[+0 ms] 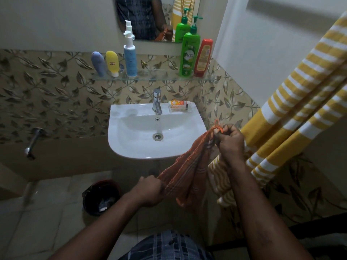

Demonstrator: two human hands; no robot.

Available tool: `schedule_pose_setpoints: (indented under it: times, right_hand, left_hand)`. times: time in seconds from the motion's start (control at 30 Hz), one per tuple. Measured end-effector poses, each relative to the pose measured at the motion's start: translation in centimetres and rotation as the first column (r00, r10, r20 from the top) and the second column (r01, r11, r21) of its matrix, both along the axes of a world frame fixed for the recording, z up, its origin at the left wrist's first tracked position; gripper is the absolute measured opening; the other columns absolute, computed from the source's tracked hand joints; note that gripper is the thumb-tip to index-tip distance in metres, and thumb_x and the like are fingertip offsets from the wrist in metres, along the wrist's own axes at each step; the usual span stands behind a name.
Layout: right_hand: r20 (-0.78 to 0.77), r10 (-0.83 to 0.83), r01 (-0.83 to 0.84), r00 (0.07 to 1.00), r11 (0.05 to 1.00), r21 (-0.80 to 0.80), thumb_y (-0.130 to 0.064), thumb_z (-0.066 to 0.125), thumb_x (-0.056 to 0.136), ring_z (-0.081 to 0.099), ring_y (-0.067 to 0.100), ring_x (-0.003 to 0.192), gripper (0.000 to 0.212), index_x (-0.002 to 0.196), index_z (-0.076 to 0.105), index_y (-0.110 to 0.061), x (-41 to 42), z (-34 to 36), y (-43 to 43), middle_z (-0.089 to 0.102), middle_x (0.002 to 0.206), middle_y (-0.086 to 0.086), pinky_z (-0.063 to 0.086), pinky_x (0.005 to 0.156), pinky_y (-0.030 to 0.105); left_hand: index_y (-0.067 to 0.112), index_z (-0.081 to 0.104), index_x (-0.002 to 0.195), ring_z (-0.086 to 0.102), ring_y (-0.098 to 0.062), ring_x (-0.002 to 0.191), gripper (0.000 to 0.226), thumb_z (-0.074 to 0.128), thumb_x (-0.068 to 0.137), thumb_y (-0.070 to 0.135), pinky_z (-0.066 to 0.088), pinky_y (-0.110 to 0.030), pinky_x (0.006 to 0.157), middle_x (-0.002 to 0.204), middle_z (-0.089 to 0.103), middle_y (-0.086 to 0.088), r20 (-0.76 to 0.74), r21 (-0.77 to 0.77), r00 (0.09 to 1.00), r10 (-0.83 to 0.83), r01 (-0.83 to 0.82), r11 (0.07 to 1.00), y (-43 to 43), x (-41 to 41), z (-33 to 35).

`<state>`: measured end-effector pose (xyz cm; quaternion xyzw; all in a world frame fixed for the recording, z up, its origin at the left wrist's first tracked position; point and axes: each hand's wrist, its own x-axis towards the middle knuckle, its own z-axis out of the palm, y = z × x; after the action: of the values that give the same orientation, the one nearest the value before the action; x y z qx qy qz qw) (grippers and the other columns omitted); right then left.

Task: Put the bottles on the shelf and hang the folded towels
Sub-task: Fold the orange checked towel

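At the far left of the frame a metal wall tap (32,143) sticks out of the leaf-patterned tiles, and lower down, on the floor, stands a dark bin (102,197). Above the middle of the frame a glass shelf (159,76) runs along the wall. Toward its left end stand a blue-grey tube (98,63), a yellow tube (112,62) just beside it and a white and blue pump bottle (130,57). Toward its right end, well apart from those three, stand a green pump bottle (189,53) and a red bottle (203,57), close together. A mirror (142,15) hangs above the shelf. Below the shelf is a white sink (120,147) with a chrome faucet (156,102) and a soap packet (179,106) on its back rim. In the lower middle, the left hand (150,190) grips the lower end of an orange towel (187,171), its fingers (158,192) curled tight around the bunched cloth. The towel stretches up and to the right, in front of the sink's right edge, to the right hand (230,141), whose fingers (226,128) pinch the top corner, where a small orange loop pokes out above them. The towel is held in the air between the two hands and touches neither the sink nor the shelf. Under the right forearm shows a yellow patterned cloth (219,177); what it hangs from cannot be told. At the right of the frame a yellow striped towel (300,102) hangs down, just behind the right hand.
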<state>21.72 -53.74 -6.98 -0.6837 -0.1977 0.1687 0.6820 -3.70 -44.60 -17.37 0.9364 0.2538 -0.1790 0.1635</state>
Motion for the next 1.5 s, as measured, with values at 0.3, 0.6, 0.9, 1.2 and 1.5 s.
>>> schedule_pose_setpoints:
  times: [0.3, 0.6, 0.9, 1.2, 1.5]
  right_hand:
    - [0.126, -0.080, 0.097, 0.989, 0.987, -0.128, 0.008, 0.060, 0.095, 0.057, 0.009, 0.055, 0.036, 0.077, 0.045, -0.020, 1.6, -1.1, 0.0, 0.055, 0.071, 0.010, 0.049, 0.053, 0.025]
    - [0.193, -0.197, 0.245, 0.961, 0.932, -0.267, 0.004, 0.057, 0.083, 0.048, 0.018, 0.072, 0.025, 0.076, 0.050, -0.019, 1.8, -4.2, -0.4, 0.054, 0.075, -0.002, 0.040, 0.061, 0.028]
    - [0.152, -0.193, 0.228, 0.969, 0.937, -0.264, -0.001, 0.065, 0.081, 0.057, 0.018, 0.077, 0.025, 0.079, 0.052, -0.022, 2.2, -5.0, 0.1, 0.064, 0.086, 0.000, 0.048, 0.070, 0.029]
    - [0.181, -0.155, 0.188, 0.971, 0.965, -0.182, 0.005, 0.064, 0.085, 0.060, 0.012, 0.072, 0.028, 0.082, 0.057, -0.022, 1.8, -4.3, 0.1, 0.064, 0.082, 0.003, 0.052, 0.066, 0.027]
    - [0.213, -0.094, 0.145, 0.972, 0.960, -0.238, 0.002, 0.058, 0.076, 0.061, 0.024, 0.078, 0.027, 0.072, 0.054, -0.024, 1.9, -4.2, 0.6, 0.066, 0.079, -0.001, 0.054, 0.077, 0.041]
  left_hand:
    - [0.029, 0.068, 0.124, 0.050, -0.027, 0.109, 0.031, 0.052, 0.097, 0.031, 0.043, -0.041, 0.085, 0.113, 0.072, 0.006, 0.234, 0.326, 0.962, 0.141, -0.215, 0.921, 2.2, -2.1, -0.1]
    - [0.019, 0.080, 0.087, 0.047, -0.024, 0.085, 0.014, 0.084, 0.086, 0.032, 0.042, -0.038, 0.071, 0.065, 0.050, 0.012, 0.675, 0.161, 0.684, 0.279, -0.505, 0.848, 5.8, -4.4, 2.9]
    - [0.023, 0.074, 0.083, 0.036, -0.017, 0.090, 0.024, 0.058, 0.092, 0.039, 0.017, -0.034, 0.077, 0.083, 0.071, 0.011, 0.753, 0.300, 0.642, 0.148, -0.535, 0.790, 7.1, -4.8, 4.2]
    - [0.013, 0.072, 0.073, 0.063, -0.033, 0.075, 0.037, 0.057, 0.091, 0.042, 0.047, -0.040, 0.067, 0.079, 0.072, -0.004, 0.748, 0.257, 0.637, 0.186, -0.537, 0.804, 9.3, -5.2, 6.1]
    - [0.012, 0.075, 0.074, 0.067, -0.025, 0.070, 0.023, 0.081, 0.090, 0.029, 0.050, -0.035, 0.065, 0.075, 0.071, -0.003, 0.797, 0.065, 0.502, 0.337, -0.625, 0.778, 9.6, -4.4, 7.0]
